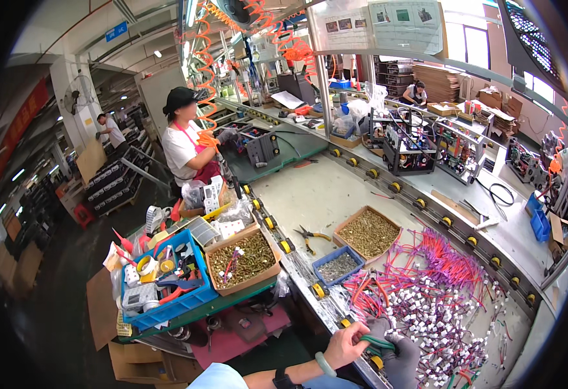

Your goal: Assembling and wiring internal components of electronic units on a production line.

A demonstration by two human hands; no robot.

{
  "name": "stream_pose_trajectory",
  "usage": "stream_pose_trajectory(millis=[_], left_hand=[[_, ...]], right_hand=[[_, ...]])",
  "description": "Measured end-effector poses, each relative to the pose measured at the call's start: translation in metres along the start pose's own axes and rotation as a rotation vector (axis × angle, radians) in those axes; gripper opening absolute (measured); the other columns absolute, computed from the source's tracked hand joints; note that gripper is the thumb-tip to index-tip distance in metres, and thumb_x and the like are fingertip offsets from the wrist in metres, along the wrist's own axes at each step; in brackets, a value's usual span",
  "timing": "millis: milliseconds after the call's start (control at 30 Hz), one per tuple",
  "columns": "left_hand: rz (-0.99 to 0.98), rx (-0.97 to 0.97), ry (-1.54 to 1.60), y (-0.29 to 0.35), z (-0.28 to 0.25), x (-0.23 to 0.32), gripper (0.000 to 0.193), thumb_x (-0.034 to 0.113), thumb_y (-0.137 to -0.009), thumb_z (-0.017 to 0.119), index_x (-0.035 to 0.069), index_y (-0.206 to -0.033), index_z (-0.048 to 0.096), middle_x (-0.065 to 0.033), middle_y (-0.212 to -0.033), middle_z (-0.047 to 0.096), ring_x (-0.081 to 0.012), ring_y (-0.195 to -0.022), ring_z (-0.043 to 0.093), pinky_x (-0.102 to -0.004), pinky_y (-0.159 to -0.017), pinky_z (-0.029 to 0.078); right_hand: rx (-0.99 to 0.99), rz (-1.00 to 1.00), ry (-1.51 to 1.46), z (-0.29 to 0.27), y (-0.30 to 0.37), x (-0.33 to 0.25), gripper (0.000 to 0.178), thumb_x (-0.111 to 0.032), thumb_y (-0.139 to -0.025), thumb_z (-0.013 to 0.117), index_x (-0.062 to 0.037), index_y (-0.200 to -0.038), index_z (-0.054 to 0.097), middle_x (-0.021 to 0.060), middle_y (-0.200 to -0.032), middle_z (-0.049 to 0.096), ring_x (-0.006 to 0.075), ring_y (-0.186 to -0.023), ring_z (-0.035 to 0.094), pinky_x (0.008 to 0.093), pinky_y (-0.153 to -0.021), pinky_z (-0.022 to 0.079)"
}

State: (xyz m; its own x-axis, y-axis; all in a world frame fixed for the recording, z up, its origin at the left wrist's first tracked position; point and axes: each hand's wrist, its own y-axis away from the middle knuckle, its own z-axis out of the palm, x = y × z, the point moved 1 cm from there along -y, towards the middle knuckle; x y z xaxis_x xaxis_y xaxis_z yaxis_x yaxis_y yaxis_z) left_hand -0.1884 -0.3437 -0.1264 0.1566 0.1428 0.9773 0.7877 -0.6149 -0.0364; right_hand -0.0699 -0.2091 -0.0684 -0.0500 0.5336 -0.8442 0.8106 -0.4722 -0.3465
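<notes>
My bare left hand (344, 347), with a watch and a pale bracelet on its arm, is closed in a pinch at the near edge of the bench. Its fingertips hold one end of a looped green wire (376, 341). My right hand (401, 362), in a grey glove, closes on the same green wire just to the right. Beside the glove spreads a big pile of wire harnesses (436, 318) with white connectors and red and purple leads. Straighter red-pink leads (449, 253) lie bundled at its far side.
A blue tray (323, 278) of small metal parts, a cardboard box (397, 238) of brass parts and pliers (311, 237) lie beyond the pile. Left are another brass-filled box (258, 279) and a blue tool crate (167, 314). Yellow-wheeled roller rails (420, 203) edge the bench; a co-worker (187, 139) stands far left.
</notes>
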Motion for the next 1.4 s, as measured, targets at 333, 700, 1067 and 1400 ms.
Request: stream_pose_trajectory(millis=[333, 700, 1067, 1400], left_hand=[[0.459, -0.044, -0.407, -0.001, -0.004, 0.021, 0.029, 0.016, -0.088, 0.072, 0.007, -0.112, 0.059, -0.0124, -0.105, 0.068, -0.032, -0.092, 0.069, -0.0408, -0.079, 0.055], [1.217, -0.233, -0.428, 0.006, 0.019, 0.069, 0.027, 0.018, -0.098, 0.064, 0.002, -0.12, 0.062, -0.0086, -0.114, 0.066, -0.0255, -0.104, 0.064, -0.0405, -0.091, 0.053], [0.56, -0.554, -0.681, -0.022, 0.007, 0.021, 0.032, 0.013, -0.087, 0.065, -0.002, -0.114, 0.06, -0.0171, -0.105, 0.061, -0.0296, -0.11, 0.061, -0.0427, -0.094, 0.05], [-0.132, -0.761, 1.597, -0.076, 0.049, 0.007, 0.049, 0.004, -0.081, 0.055, -0.011, -0.127, 0.058, -0.0196, -0.132, 0.065, -0.028, -0.123, 0.061, -0.0399, -0.111, 0.043]], right_hand=[[0.091, -0.101, 0.178, 0.023, -0.008, 0.016, 0.016, -0.007, -0.083, 0.073, 0.0022, -0.096, 0.07, 0.0165, -0.078, 0.068, 0.0296, -0.069, 0.068, 0.0376, -0.063, 0.051], [0.169, 0.455, -0.665, 0.015, 0.006, 0.055, 0.012, -0.001, -0.089, 0.064, 0.0026, -0.1, 0.069, 0.0019, -0.086, 0.069, 0.0124, -0.078, 0.063, 0.0276, -0.07, 0.053], [0.149, 0.194, -0.293, -0.007, -0.011, 0.012, 0.006, -0.003, -0.092, 0.072, 0.0027, -0.091, 0.07, 0.0037, -0.075, 0.07, 0.009, -0.065, 0.063, 0.0236, -0.059, 0.05], [0.248, 0.194, -0.212, 0.006, -0.011, -0.002, 0.007, -0.003, -0.088, 0.072, 0.0013, -0.087, 0.066, 0.0019, -0.076, 0.067, 0.0092, -0.066, 0.057, 0.0256, -0.062, 0.047]])
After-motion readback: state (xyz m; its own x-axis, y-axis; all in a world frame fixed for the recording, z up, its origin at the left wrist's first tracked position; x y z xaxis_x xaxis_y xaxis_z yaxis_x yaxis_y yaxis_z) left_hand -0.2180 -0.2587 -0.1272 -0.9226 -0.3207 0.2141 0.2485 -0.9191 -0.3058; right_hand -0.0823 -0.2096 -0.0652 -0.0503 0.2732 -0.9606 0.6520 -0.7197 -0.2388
